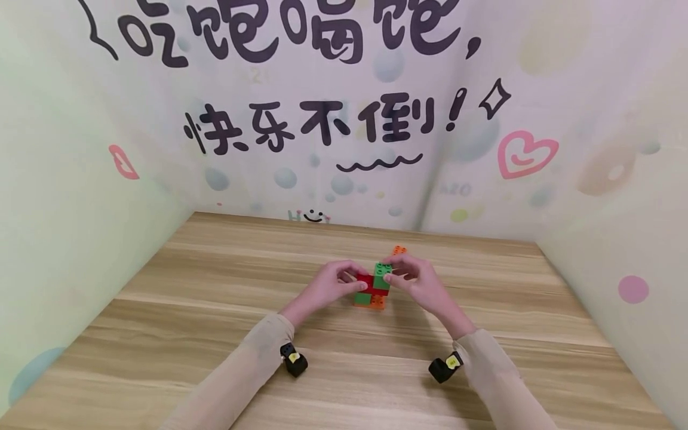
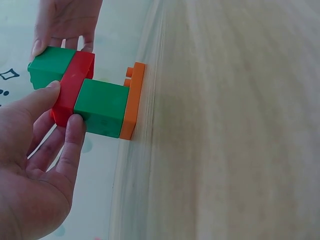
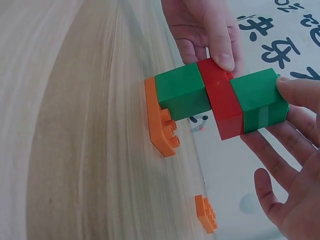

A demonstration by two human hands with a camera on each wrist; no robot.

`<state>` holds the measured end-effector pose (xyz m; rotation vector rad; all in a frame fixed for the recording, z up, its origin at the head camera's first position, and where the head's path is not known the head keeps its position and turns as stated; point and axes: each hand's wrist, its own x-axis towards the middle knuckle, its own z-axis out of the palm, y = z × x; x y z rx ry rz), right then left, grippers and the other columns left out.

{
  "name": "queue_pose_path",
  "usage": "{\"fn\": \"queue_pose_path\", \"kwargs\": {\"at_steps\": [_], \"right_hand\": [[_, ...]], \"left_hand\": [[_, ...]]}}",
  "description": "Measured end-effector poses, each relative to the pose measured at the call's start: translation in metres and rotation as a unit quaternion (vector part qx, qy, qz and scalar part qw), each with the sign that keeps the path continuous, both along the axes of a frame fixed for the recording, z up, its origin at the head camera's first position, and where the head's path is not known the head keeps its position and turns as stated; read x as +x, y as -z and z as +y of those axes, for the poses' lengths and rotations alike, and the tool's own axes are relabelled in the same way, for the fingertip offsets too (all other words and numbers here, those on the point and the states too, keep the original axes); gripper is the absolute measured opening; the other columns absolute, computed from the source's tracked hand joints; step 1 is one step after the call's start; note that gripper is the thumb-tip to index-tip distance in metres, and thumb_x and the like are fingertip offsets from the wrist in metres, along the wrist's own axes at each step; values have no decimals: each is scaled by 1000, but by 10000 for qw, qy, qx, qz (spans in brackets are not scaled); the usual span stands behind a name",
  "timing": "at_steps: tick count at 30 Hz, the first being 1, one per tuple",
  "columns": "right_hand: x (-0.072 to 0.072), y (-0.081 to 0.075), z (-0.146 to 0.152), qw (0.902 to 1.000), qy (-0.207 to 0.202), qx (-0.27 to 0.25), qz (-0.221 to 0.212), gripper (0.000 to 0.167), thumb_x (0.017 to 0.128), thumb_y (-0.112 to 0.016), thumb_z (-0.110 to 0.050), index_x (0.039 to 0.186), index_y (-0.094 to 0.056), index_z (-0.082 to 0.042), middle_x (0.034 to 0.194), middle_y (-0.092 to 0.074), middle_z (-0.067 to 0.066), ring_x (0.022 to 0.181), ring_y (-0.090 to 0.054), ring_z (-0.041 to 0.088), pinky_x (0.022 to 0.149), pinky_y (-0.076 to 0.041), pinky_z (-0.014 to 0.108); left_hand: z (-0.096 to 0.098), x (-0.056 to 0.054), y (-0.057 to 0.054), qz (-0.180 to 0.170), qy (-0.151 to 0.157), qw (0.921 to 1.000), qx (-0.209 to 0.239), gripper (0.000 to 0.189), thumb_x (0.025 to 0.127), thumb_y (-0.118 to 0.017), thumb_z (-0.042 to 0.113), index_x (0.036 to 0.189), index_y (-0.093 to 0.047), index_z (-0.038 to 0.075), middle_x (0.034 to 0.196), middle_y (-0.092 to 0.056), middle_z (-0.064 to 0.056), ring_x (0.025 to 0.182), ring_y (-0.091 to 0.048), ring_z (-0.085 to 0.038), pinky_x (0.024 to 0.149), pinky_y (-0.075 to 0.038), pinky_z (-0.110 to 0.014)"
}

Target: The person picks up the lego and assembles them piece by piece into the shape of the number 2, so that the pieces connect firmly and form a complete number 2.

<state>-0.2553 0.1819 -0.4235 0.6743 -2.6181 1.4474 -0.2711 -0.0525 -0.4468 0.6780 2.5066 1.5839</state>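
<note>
A small stack of toy building bricks stands upright on the wooden table. At its base is an orange studded plate (image 3: 158,122), with a lower green brick (image 2: 101,106) fixed on one end of it. Across that lies a red brick (image 3: 222,100), and an upper green brick (image 1: 383,277) sits on the red one's right end, studs up. My left hand (image 1: 329,282) pinches the red brick's left end between thumb and fingers. With thumb and fingertips on opposite sides, my right hand (image 1: 423,283) holds the upper green brick.
Another orange brick (image 3: 205,214) lies on the table (image 1: 242,257) just behind the right hand. The table backs onto a printed white wall (image 1: 322,197), with side walls to the left and right. Black wrist cameras hang at both sleeves.
</note>
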Motion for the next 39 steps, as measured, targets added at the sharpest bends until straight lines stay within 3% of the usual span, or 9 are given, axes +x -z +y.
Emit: {"fn": "queue_pose_path", "kwargs": {"at_steps": [8,13,19,28,39], "right_hand": [[-4,-2,2,9995,-288,136,58,27,93,-70,-22,119,-67,-16,113,-73,6,99,-69,21,84,-53,34],[-12,-7,11,9989,-384,246,111,29,97,-64,-22,125,-66,-16,123,-70,6,108,-67,23,91,-52,32],[-24,-11,17,9987,-142,374,321,32,98,-62,-22,130,-63,-14,127,-69,6,111,-69,27,95,-48,40],[-45,-4,27,9971,361,465,492,37,99,-60,-31,133,-61,-17,133,-66,5,121,-61,25,98,-45,45],[-80,8,38,9960,414,676,411,40,97,-63,-17,136,-58,-15,140,-60,9,130,-53,31,109,-37,59]], "left_hand": [[-2,2,0,-73,-87,9999,117,23,88,-75,19,110,-71,13,109,-73,-9,86,-67,-17,72,-55,-26],[-2,2,-1,-59,-63,10000,35,22,89,-74,19,111,-71,14,109,-73,-8,85,-67,-14,73,-55,-26],[-3,2,-1,-73,-50,10000,39,23,89,-75,19,111,-71,14,109,-73,-7,85,-67,-13,73,-55,-27],[-1,4,-3,-36,-9,10000,27,24,89,-74,19,111,-71,13,108,-73,-9,84,-67,-13,73,-55,-26],[0,3,-3,-22,2,10000,29,23,88,-74,16,111,-71,11,107,-73,-10,84,-67,-14,73,-55,-25]]}}
